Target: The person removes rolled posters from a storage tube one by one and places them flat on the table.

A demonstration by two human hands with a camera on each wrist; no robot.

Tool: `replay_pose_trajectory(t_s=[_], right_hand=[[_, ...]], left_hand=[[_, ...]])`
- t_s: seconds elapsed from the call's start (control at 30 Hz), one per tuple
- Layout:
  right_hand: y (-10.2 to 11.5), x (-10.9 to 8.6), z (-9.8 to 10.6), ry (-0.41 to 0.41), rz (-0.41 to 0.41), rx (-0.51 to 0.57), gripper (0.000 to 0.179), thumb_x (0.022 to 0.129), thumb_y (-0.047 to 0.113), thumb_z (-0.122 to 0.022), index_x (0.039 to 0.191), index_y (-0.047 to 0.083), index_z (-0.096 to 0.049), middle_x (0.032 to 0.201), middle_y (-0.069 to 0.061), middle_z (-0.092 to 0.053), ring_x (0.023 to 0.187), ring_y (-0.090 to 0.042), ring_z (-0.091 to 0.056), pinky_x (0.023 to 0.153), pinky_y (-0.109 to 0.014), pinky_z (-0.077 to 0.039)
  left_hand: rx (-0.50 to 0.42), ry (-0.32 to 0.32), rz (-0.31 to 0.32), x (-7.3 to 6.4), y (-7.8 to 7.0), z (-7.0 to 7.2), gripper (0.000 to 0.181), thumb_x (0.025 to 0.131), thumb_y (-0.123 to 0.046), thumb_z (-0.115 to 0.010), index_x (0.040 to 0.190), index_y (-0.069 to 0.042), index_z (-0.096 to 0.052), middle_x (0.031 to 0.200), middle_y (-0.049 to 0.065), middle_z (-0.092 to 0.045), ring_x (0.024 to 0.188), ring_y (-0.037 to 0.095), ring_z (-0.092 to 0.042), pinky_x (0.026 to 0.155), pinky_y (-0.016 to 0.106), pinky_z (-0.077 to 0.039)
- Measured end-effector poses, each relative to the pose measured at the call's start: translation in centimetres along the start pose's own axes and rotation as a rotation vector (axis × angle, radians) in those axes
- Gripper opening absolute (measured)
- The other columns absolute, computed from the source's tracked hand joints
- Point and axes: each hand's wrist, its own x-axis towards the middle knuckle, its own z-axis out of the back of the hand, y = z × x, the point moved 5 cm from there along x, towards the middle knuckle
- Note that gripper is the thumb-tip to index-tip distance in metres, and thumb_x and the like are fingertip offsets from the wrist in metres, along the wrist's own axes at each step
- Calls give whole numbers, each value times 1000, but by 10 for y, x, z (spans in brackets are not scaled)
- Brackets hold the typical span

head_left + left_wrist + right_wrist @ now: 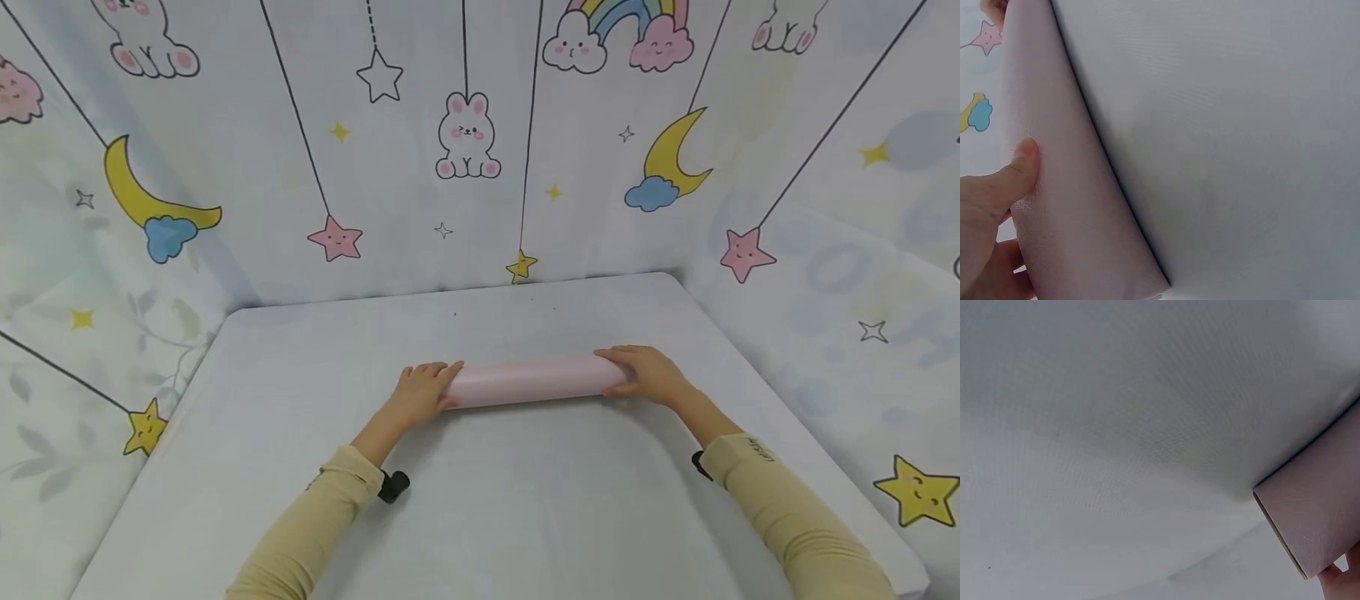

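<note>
A smooth pale pink roll point(536, 380) lies crosswise on the white table, slightly higher at its right end. My left hand point(422, 393) grips the left end, with the thumb point(1026, 164) on its near side and the other fingers around the far side. At the opposite end my right hand point(647, 374) holds it between thumb and fingers. The right wrist view shows one end of the pink roll point(1316, 512) with a thin tan edge, and part of the right hand point(1342, 581) at the frame's corner. What lies inside the roll is hidden.
The white table point(525, 500) runs back to a patterned cloth wall point(405, 183) with bunnies, stars and moons. Similar cloth hangs at the left and right sides. Black straps with a small device point(393, 486) sit at the wrists, below beige sleeves point(315, 517).
</note>
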Motion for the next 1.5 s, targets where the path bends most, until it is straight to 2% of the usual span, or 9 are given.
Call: replay_pose_trajectory(t_s=[0.3,0.57,0.67,0.8,0.9,1.03,1.13,1.33,1.5], right_hand=[[4,4,2,1,-9,-27,68,65,35,-81,125,11,-57,118,-16,-59,110,-35,-52,93,-51,-36],[12,8,1,32,-13,-87,65,67,32,-80,123,8,-57,117,-16,-59,109,-35,-53,90,-60,-34],[17,8,-1,20,4,-111,66,66,30,-80,124,10,-57,116,-17,-60,107,-36,-54,87,-61,-35],[38,13,-3,-15,88,-141,66,68,34,-79,126,14,-54,112,-19,-60,102,-36,-56,82,-57,-40],[57,21,-8,9,139,-158,66,71,35,-77,129,15,-52,113,-19,-60,101,-36,-57,83,-52,-42],[74,34,-17,88,136,-186,68,71,31,-78,131,14,-50,116,-18,-59,104,-35,-56,86,-49,-43],[81,40,-21,119,128,-229,70,70,32,-79,132,17,-49,116,-16,-59,105,-33,-57,86,-48,-44],[98,48,-25,77,191,-267,72,71,38,-77,133,20,-47,111,-14,-61,96,-33,-60,76,-47,-48],[107,56,-35,79,209,-273,74,71,42,-75,135,22,-44,112,-11,-60,94,-31,-61,75,-45,-48]], left_hand=[[7,-21,15,1,2,-2,60,86,-36,-61,138,-15,-41,127,15,-50,116,35,-45,93,54,-32],[6,-25,10,-1,2,-3,59,86,-37,-60,138,-14,-41,126,15,-50,115,35,-46,92,54,-32],[6,-25,11,-2,1,-4,60,86,-37,-60,138,-14,-40,126,16,-50,115,35,-46,91,54,-32],[5,-26,17,-4,1,-4,59,86,-37,-60,138,-14,-41,126,16,-50,115,35,-45,91,54,-32],[0,-35,13,-4,0,-4,59,86,-36,-60,137,-14,-41,125,16,-50,116,35,-45,91,55,-32],[0,-43,6,-4,-2,-4,59,86,-37,-60,137,-14,-41,125,15,-50,116,35,-45,91,55,-32],[-6,-38,17,-4,-2,-4,60,86,-38,-59,138,-14,-41,126,15,-49,117,36,-44,92,56,-31],[-17,-39,24,-7,-3,-1,60,86,-37,-60,137,-15,-41,126,16,-49,117,36,-44,92,56,-30],[-22,-39,21,-6,-3,-1,60,85,-37,-61,137,-15,-41,126,15,-49,117,36,-43,93,57,-30]])
